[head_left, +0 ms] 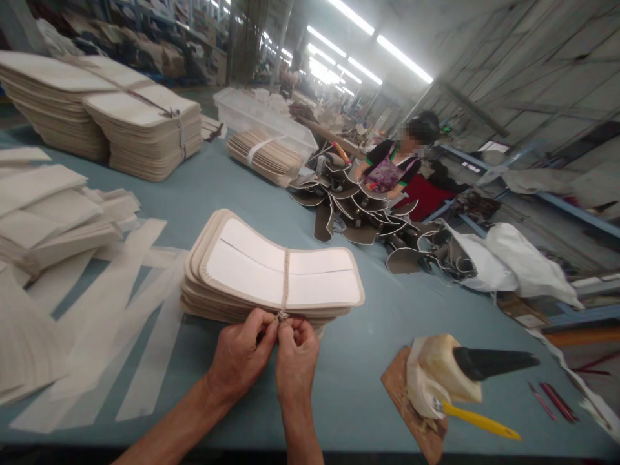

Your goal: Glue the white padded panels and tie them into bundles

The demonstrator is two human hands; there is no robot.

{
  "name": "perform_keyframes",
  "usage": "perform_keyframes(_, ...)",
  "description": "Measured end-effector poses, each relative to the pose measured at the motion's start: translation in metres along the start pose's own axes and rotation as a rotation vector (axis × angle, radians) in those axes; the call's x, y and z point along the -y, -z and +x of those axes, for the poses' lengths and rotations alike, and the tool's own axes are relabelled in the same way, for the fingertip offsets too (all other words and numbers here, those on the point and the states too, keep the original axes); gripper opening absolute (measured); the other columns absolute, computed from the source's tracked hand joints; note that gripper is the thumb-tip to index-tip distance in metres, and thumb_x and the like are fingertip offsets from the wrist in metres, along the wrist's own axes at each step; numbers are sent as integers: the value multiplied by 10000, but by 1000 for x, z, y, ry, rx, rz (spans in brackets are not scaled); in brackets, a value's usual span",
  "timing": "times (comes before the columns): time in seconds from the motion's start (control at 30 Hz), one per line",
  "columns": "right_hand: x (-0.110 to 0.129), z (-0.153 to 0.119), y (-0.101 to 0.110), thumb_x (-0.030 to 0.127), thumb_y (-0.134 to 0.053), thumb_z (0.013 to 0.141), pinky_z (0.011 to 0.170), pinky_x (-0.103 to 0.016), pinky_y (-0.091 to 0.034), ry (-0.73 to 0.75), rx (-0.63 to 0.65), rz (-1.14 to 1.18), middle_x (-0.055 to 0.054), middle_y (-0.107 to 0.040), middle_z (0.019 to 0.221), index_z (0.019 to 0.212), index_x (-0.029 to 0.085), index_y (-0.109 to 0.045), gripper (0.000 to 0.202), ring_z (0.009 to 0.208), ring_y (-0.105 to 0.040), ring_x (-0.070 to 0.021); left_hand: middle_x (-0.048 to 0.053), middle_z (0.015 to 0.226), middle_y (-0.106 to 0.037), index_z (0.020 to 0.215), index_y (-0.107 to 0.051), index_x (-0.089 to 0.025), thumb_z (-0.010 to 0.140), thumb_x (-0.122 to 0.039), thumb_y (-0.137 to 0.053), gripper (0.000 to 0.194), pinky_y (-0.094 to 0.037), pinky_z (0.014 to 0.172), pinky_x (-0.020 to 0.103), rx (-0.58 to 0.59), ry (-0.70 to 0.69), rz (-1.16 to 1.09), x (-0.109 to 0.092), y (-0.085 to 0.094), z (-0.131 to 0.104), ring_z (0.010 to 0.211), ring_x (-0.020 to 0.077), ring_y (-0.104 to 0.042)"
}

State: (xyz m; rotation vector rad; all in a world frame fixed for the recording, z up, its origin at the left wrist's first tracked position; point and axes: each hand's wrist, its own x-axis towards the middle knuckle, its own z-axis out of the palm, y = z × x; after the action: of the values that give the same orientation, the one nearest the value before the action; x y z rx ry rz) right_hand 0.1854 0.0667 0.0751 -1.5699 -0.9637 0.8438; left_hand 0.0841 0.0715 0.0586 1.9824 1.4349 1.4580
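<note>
A stack of beige panels [242, 265] with rounded corners and white faces lies in front of me on the blue-green table. Around its middle runs a thin cord [286, 278], knotted at the near edge. My left hand [245, 349] is closed there, thumb and fingertips pinching the cord at the knot. Right beside it, my right hand [298, 352] also pinches the cord, its fingers curled. The fingertips nearly meet at the knot, and the cord ends are mostly hidden by them.
Loose pale strips [111, 310] spread at left. Tied panel stacks [145, 129] stand behind them. Dark curved pieces [358, 206] pile up at the far right, near a co-worker [392, 161]. A glue container [436, 368], a yellow-handled brush [479, 421] and dark red pens [557, 400] lie at right.
</note>
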Motion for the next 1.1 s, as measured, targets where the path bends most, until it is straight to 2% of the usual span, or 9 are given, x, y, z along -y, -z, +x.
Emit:
perform_keyframes(0.17, -1, -10, 19, 465, -548, 804, 555, -248, -437, 45, -80, -121, 30, -565, 595, 719, 206, -597, 277, 550, -505, -133, -73, 598, -671, 813, -577, -224, 952, -245, -540, 146, -465, 538, 181, 10, 121, -19, 1, 4, 0, 509, 103, -673)
perform_keyframes(0.23, 3, -17, 27, 471, -546, 848, 524, -231, -418, 68, -29, -124, 42, -541, 587, 732, 208, -602, 293, 533, -486, -122, -71, 610, -678, 827, -590, -227, 950, -275, -542, 141, -477, 555, 183, 56, 158, -61, 1, 6, 1, 527, 105, -676)
perform_keyframes(0.3, 6, -21, 30, 481, -569, 875, 529, -223, -433, 83, 22, -135, 32, -587, 613, 778, 201, -638, 304, 539, -524, -123, -61, 641, -704, 855, -613, -231, 951, -306, -543, 141, -501, 579, 184, 98, 182, -106, 1, 7, 3, 568, 114, -700)
perform_keyframes(0.4, 9, -22, 27, 481, -593, 886, 558, -221, -464, 135, 3, -159, 1, -660, 657, 805, 195, -678, 310, 568, -585, -133, -44, 664, -731, 884, -641, -238, 949, -332, -539, 153, -534, 601, 192, 138, 203, -137, 1, 9, 4, 610, 135, -732)
perform_keyframes(0.53, 10, -18, 18, 453, -613, 873, 554, -220, -461, 209, -15, -204, 2, -670, 630, 790, 204, -699, 276, 543, -580, -131, -37, 692, -759, 925, -659, -240, 944, -344, -547, 153, -546, 600, 190, 173, 206, -171, 3, 11, 4, 631, 142, -750)
perform_keyframes(0.67, 10, -15, 10, 471, -640, 845, 522, -227, -448, 119, 36, -230, 8, -663, 593, 798, 209, -697, 273, 523, -585, -142, -34, 735, -786, 952, -660, -244, 935, -329, -565, 129, -542, 598, 180, 170, 205, -192, 4, 11, 3, 660, 141, -764)
perform_keyframes(0.87, 4, -12, 2, 504, -614, 871, 554, -234, -468, 61, 33, -99, -1, -667, 647, 819, 194, -680, 321, 559, -599, -144, -7, 796, -802, 928, -646, -243, 971, -308, -522, 146, -554, 614, 186, 200, 133, -191, 6, 9, 4, 715, 153, -780)
perform_keyframes(1.1, 6, -10, 1, 496, -604, 826, 549, -243, -476, 49, -34, -101, -11, -664, 626, 778, 193, -673, 315, 553, -610, -157, -17, 792, -794, 939, -635, -237, 989, -281, -522, 132, -565, 631, 177, 201, 94, -194, 8, 6, 4, 704, 141, -775)
